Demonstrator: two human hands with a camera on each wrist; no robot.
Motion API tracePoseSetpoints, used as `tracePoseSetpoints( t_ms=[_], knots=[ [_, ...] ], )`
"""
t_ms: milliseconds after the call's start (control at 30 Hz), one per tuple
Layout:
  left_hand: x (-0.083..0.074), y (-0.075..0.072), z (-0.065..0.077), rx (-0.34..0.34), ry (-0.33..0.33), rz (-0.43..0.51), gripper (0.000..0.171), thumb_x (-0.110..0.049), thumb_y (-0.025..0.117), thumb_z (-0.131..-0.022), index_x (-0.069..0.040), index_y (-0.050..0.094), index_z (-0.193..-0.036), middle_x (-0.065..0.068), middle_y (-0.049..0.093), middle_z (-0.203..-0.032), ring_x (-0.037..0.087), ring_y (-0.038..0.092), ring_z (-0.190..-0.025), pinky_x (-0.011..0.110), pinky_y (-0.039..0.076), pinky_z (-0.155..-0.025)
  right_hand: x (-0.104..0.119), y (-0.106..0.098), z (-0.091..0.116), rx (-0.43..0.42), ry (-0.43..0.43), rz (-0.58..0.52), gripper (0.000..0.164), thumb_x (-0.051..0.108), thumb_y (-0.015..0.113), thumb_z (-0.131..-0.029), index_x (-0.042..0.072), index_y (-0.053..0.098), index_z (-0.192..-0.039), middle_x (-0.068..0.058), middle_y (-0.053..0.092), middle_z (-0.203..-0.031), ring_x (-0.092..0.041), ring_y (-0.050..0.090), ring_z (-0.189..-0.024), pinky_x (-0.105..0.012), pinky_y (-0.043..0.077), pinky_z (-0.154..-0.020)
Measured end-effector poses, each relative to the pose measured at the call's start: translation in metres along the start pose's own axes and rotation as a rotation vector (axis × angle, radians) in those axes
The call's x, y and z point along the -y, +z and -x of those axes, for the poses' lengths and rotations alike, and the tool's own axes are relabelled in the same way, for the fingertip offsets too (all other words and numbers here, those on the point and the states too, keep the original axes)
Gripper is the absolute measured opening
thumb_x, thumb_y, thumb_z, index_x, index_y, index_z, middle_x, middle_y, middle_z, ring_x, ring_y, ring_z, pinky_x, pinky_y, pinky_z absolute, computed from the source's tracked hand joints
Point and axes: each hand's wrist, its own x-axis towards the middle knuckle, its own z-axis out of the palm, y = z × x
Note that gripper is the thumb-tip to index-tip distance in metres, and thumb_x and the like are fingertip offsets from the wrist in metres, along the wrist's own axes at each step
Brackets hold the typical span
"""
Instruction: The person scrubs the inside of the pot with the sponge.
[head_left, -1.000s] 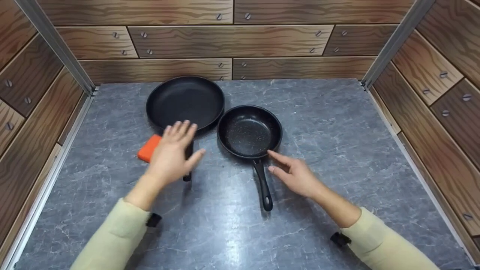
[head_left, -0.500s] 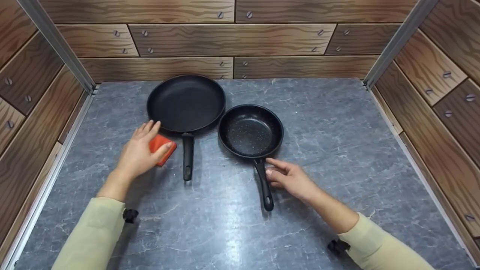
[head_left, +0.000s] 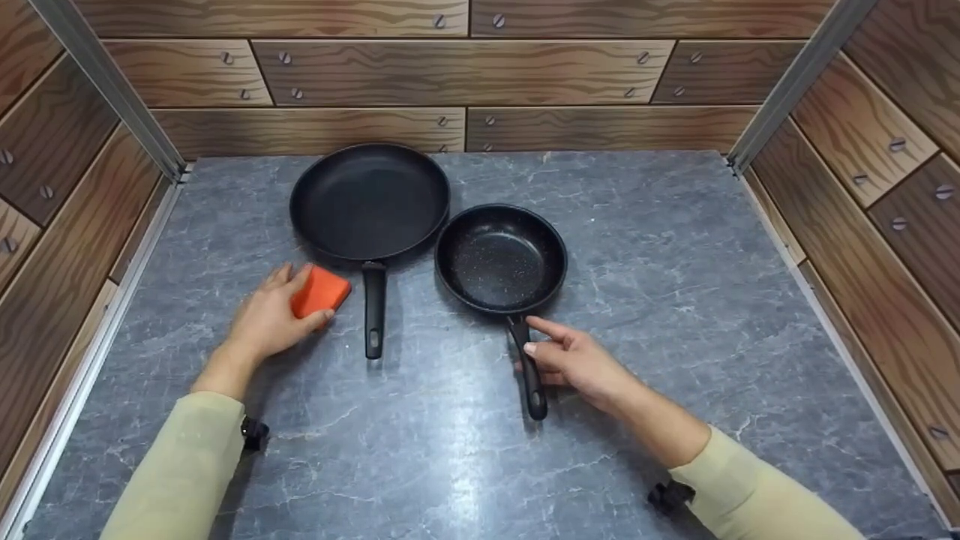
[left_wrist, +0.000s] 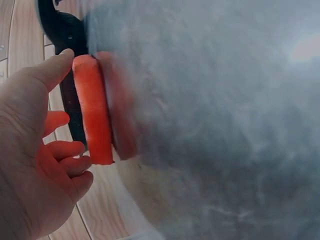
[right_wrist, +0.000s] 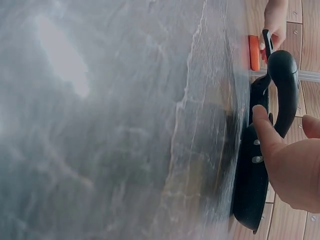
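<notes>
My left hand [head_left: 266,319] is round an orange block-shaped sponge [head_left: 324,291], with the thumb on its near side and the fingers at its far left. The left wrist view shows the thumb against one end of the sponge [left_wrist: 92,110] and curled fingers by the other. My right hand [head_left: 581,367] holds the handle of a small black speckled frying pan [head_left: 499,259]; the thumb lies on the handle and fingertips pass beneath it. The index finger points toward the pan. Just left of the sponge's pan-side edge, nothing is hidden but the fingers' undersides.
A larger black frying pan [head_left: 371,202] stands at the back left, its handle [head_left: 374,311] pointing forward between the sponge and the small pan. The two pans' rims meet or overlap in the head view. Wood-patterned walls [head_left: 465,71] bound the grey marbled tabletop [head_left: 675,247].
My left hand moved left and down from above the large pan's handle to the sponge, and its fingers closed in. My right hand slid slightly nearer, its fingers going under the small pan's handle.
</notes>
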Motion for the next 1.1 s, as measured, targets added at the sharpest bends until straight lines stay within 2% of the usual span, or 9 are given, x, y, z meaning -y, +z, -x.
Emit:
tracePoseSetpoints(
  t_ms=[300, 700, 867, 1100],
  knots=[
    [0.001, 0.005, 0.001, 0.023, -0.009, -0.020, 0.095, -0.055, 0.076, -0.094, -0.001, 0.039, -0.162, 0.040, 0.030, -0.162, 0.062, 0.036, -0.143, 0.073, 0.035, -0.111, -0.003, 0.003, -0.003, 0.019, 0.038, -0.107, 0.080, 0.005, 0.063, -0.104, 0.005, 0.017, -0.170, -0.029, 0.070, -0.126, -0.031, 0.076, -0.105, -0.048, 0.059, -0.094],
    [0.000, 0.002, -0.002, 0.000, -0.018, -0.003, 0.086, -0.038, 0.078, -0.089, 0.001, 0.046, -0.158, 0.039, 0.036, -0.159, 0.061, 0.048, -0.135, 0.070, 0.042, -0.105, -0.007, 0.005, -0.009, 0.022, 0.075, -0.181, 0.081, 0.006, 0.063, -0.104, 0.007, 0.016, -0.170, -0.018, 0.076, -0.114, -0.026, 0.077, -0.101, -0.046, 0.060, -0.093],
    [-0.002, -0.008, -0.002, -0.045, -0.029, 0.010, 0.083, -0.036, 0.077, -0.089, 0.000, 0.048, -0.157, 0.039, 0.036, -0.159, 0.062, 0.049, -0.133, 0.069, 0.044, -0.103, -0.006, 0.007, -0.010, 0.022, 0.076, -0.259, 0.079, 0.002, 0.059, -0.105, 0.004, 0.014, -0.170, -0.018, 0.076, -0.111, -0.025, 0.077, -0.099, -0.042, 0.061, -0.091],
    [-0.011, -0.029, -0.003, -0.159, 0.012, 0.037, 0.078, -0.034, 0.080, -0.088, -0.001, 0.053, -0.154, 0.036, 0.040, -0.158, 0.062, 0.051, -0.130, 0.069, 0.046, -0.099, -0.007, 0.009, -0.012, 0.011, 0.071, -0.318, 0.077, 0.000, 0.057, -0.105, 0.002, 0.015, -0.169, -0.018, 0.075, -0.107, -0.025, 0.078, -0.093, -0.040, 0.062, -0.087]
  ],
)
